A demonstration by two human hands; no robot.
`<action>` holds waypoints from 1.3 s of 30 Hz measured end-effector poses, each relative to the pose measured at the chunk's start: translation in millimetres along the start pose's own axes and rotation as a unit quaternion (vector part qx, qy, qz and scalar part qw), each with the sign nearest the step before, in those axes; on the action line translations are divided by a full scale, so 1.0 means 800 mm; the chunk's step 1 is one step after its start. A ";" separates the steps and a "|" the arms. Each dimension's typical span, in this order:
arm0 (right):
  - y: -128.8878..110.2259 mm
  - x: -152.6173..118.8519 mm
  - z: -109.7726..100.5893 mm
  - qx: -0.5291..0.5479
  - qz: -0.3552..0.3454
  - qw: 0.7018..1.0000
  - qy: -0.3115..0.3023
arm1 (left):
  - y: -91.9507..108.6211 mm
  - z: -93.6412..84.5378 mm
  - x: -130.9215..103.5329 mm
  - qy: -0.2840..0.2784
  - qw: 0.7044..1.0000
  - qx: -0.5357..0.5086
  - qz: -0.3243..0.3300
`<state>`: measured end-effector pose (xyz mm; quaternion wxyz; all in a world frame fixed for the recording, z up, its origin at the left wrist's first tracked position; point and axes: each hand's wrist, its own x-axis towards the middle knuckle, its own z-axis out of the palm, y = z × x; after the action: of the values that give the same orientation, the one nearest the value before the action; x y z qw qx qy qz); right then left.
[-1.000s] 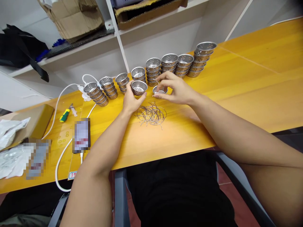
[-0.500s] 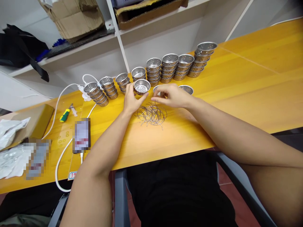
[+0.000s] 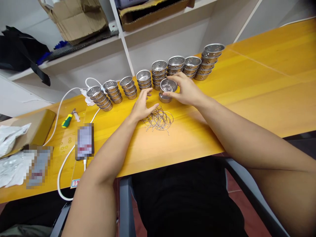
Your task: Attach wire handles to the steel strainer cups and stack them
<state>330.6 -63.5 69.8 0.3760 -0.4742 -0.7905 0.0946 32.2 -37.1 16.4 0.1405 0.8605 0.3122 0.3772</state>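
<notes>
Right grip (image 3: 185, 89) around right side of perforated cup (image 3: 170, 84)

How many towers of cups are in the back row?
8: five towers left of the right hand, two towers behind it, one tower to its right. Some are partly hidden.

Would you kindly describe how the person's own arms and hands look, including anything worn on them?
The left hand and right hand are gloveless, with no ring visible on either. Both arms are bare as far as the picture shows: no sleeve, watch or bracelet in view. Between them, plain black clothing covers the body.
</notes>
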 end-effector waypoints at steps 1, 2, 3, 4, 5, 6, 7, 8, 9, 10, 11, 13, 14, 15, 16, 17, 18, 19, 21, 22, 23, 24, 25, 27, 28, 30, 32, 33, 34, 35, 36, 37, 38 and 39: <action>0.004 0.001 -0.001 -0.017 0.006 1.000 -0.007 | 0.000 -0.001 -0.001 -0.003 1.000 0.004 -0.001; 0.006 0.001 0.000 -0.034 0.010 0.999 -0.014 | 0.001 -0.002 -0.002 -0.007 1.000 0.008 -0.002; 0.006 0.000 0.001 -0.049 0.011 0.998 -0.022 | 0.003 -0.003 -0.002 -0.011 1.000 0.010 -0.003; 0.005 0.000 0.002 -0.061 0.011 0.998 -0.030 | 0.005 -0.004 -0.003 -0.017 1.000 0.010 -0.002; 0.003 0.000 0.004 -0.070 0.010 0.997 -0.040 | 0.006 -0.005 -0.002 -0.024 1.000 0.009 0.001; 0.000 -0.001 0.006 -0.076 0.008 0.996 -0.051 | 0.008 -0.005 -0.002 -0.031 0.999 0.006 0.006; -0.002 -0.001 0.008 -0.079 0.007 0.995 -0.062 | 0.010 -0.005 -0.001 -0.039 0.999 0.003 0.013; -0.005 -0.002 0.009 -0.081 0.006 0.994 -0.070 | 0.010 -0.005 0.000 -0.046 0.999 0.000 0.021; -0.006 -0.002 0.010 -0.079 0.004 0.994 -0.076 | 0.011 -0.005 0.001 -0.054 0.998 -0.001 0.030; -0.007 -0.002 0.011 -0.076 0.003 0.994 -0.078 | 0.011 -0.005 0.002 -0.061 0.997 -0.001 0.038; -0.007 -0.001 0.011 -0.072 0.002 0.994 -0.078 | 0.011 -0.005 0.002 -0.068 0.997 0.000 0.045; -0.006 0.000 0.012 -0.060 0.002 0.995 -0.076 | 0.010 -0.005 0.002 -0.086 0.995 0.001 0.050; -0.005 0.001 0.012 -0.054 0.003 0.996 -0.075 | 0.010 -0.005 0.002 -0.094 0.994 -0.001 0.048; -0.004 0.001 0.012 -0.048 0.004 0.996 -0.074 | 0.010 -0.005 0.002 -0.101 0.994 -0.004 0.045; -0.003 0.003 0.012 -0.044 0.005 0.996 -0.073 | 0.010 -0.004 0.001 -0.105 0.994 -0.009 0.042; -0.002 0.004 0.012 -0.041 0.006 0.996 -0.073 | 0.010 -0.004 0.002 -0.106 0.994 -0.013 0.037; -0.002 0.005 0.012 -0.039 0.009 0.996 -0.074 | 0.010 -0.004 0.002 -0.106 0.994 -0.018 0.032; -0.002 0.006 0.011 -0.039 0.012 0.996 -0.077 | 0.011 -0.004 0.002 -0.106 0.994 -0.021 0.027; -0.001 0.009 0.011 -0.036 0.021 0.995 -0.085 | 0.012 -0.005 0.003 -0.107 0.994 -0.025 0.015; -0.001 0.010 0.011 -0.034 0.025 0.995 -0.088 | 0.012 -0.005 0.004 -0.109 0.994 -0.026 0.010; -0.001 0.011 0.011 -0.031 0.029 0.995 -0.088 | 0.012 -0.006 0.004 -0.112 0.993 -0.026 0.006; 0.000 0.011 0.012 -0.028 0.031 0.995 -0.086 | 0.012 -0.006 0.004 -0.116 0.993 -0.026 0.003; 0.001 0.011 0.013 -0.024 0.032 0.996 -0.083 | 0.013 -0.007 0.003 -0.120 0.992 -0.025 0.002; 0.003 0.010 0.016 -0.013 0.033 0.996 -0.077 | 0.013 -0.007 0.002 -0.126 0.992 -0.023 0.003; 0.005 0.009 0.018 -0.007 0.033 0.997 -0.076 | 0.013 -0.007 0.001 -0.128 0.992 -0.021 0.004; 0.006 0.006 0.019 0.004 0.033 0.997 -0.074 | 0.012 -0.006 -0.001 -0.127 0.992 -0.016 0.007; 0.006 0.004 0.014 0.014 0.037 0.997 -0.068 | 0.009 -0.004 -0.002 -0.118 0.993 -0.009 0.009; 0.006 0.003 0.009 0.016 0.040 0.997 -0.061 | 0.007 -0.003 -0.002 -0.108 0.994 -0.006 0.010; 0.006 0.003 0.001 0.015 0.044 0.998 -0.052 | 0.004 -0.001 -0.002 -0.097 0.995 -0.005 0.011; 0.007 0.003 -0.010 0.009 0.050 0.998 -0.039 | 0.002 -0.001 -0.002 -0.086 0.996 -0.006 0.011; 0.009 0.004 -0.022 -0.003 0.056 0.998 -0.027 | 0.000 0.000 -0.002 -0.078 0.997 -0.007 0.009; 0.012 0.004 -0.035 -0.020 0.064 0.998 -0.016 | -0.001 0.000 -0.003 -0.071 0.997 -0.008 0.005; 0.016 0.004 -0.049 -0.041 0.075 0.996 -0.012 | -0.002 -0.001 -0.003 -0.067 0.998 -0.009 0.000; 0.022 0.004 -0.063 -0.063 0.090 0.993 -0.032 | -0.002 -0.001 -0.003 -0.064 0.998 -0.009 -0.005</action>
<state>376.0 -62.4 97.7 0.3100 -0.5628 -0.7607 0.0925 29.4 -37.5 15.1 0.1702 0.8802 0.3031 0.3232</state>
